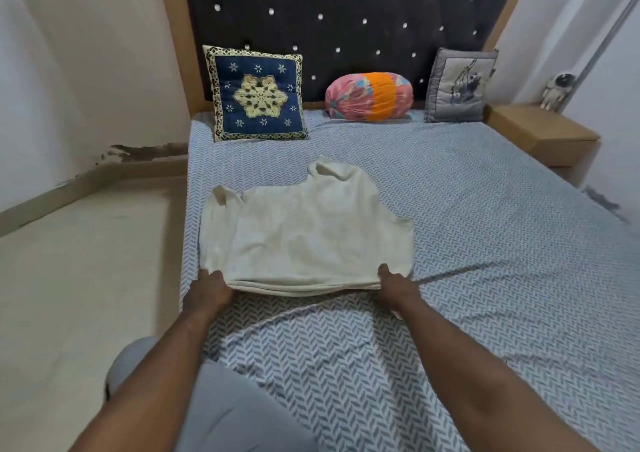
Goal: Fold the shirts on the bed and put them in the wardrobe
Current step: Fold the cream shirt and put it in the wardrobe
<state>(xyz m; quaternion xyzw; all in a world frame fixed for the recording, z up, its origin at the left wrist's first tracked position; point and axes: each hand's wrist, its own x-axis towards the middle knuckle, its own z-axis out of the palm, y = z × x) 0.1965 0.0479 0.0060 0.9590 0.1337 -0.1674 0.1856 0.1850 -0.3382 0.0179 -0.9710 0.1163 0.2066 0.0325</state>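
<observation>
A cream sleeveless shirt (pixel 304 236) lies spread on the bed (pixel 485 243), its neck end pointing toward the headboard. Its near hem is doubled into a thick edge. My left hand (pixel 209 290) grips the hem's left corner, thumb on top of the cloth. At the hem's right corner my right hand (pixel 394 287) holds the edge the same way, fingers tucked under the fabric. The shirt's left side hangs close to the bed's left edge. No wardrobe is in view.
Three cushions line the headboard: a blue patterned one (pixel 258 94), a pink and orange bolster (pixel 369 96), a grey one (pixel 459 86). A wooden bedside table (pixel 540 132) carries a small astronaut figure (pixel 557 91). Bare floor (pixel 86 261) lies left of the bed.
</observation>
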